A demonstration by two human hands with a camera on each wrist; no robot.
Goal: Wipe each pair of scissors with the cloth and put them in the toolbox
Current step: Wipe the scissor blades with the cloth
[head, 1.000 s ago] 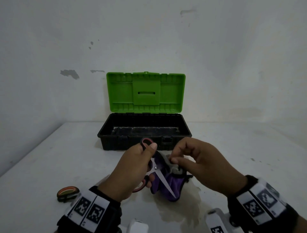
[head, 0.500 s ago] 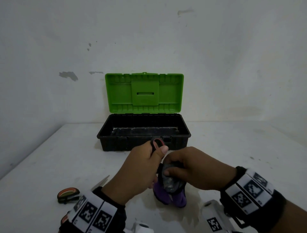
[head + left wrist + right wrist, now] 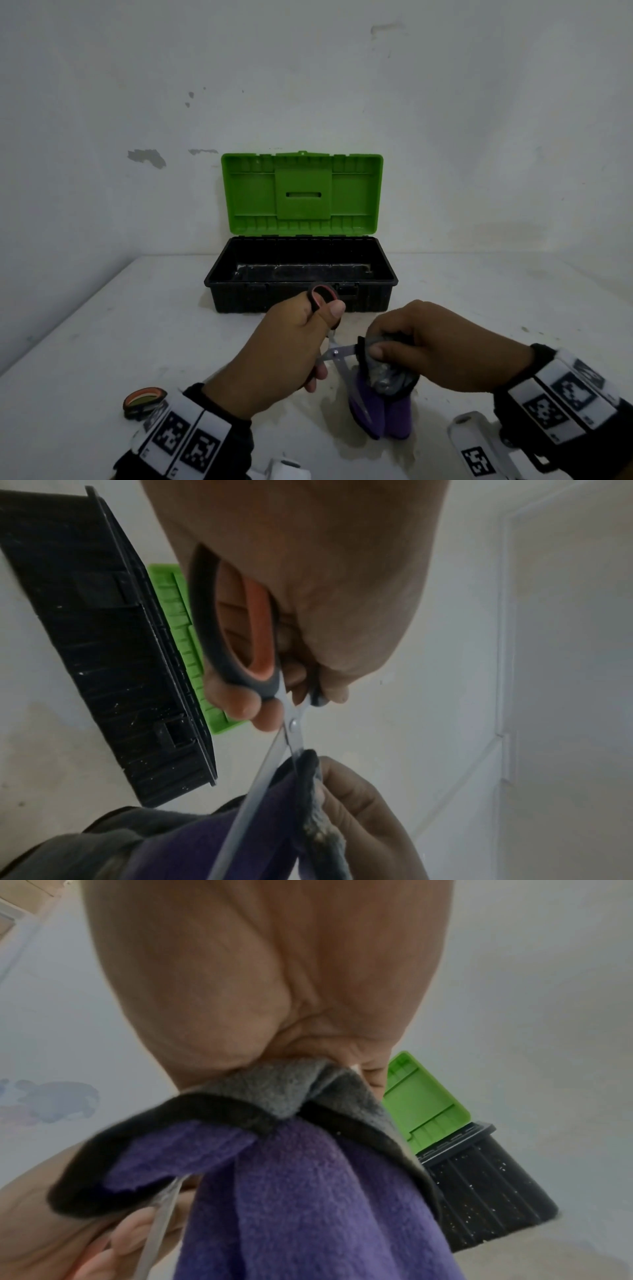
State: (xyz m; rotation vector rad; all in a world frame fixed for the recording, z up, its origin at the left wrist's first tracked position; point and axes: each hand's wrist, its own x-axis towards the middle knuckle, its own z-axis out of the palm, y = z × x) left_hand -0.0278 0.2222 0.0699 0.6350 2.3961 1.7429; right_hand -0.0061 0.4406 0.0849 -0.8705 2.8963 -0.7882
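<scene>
Scissors (image 3: 337, 354) with black and orange handles are gripped in my left hand (image 3: 291, 346), thumb on the upper loop, fingers through the lower one (image 3: 240, 642). The blades stand spread apart. My right hand (image 3: 421, 346) pinches a purple and grey cloth (image 3: 387, 401) around one blade, just right of the pivot (image 3: 293, 722). The other blade (image 3: 356, 394) points down in front of the hanging cloth (image 3: 308, 1191). The black toolbox (image 3: 301, 298) stands open behind the hands, green lid (image 3: 301, 195) upright, floor bare.
A second pair of scissors (image 3: 144, 402) with orange-lined handles lies on the white table (image 3: 137, 325) at the front left, partly behind my left wristband. A darker damp patch (image 3: 376, 455) marks the table under the cloth. Walls close the back and left.
The right hand has slid the cloth rightward, away from the left hand, baring the pivot. The blades, hidden half a second ago, show spread apart again.
</scene>
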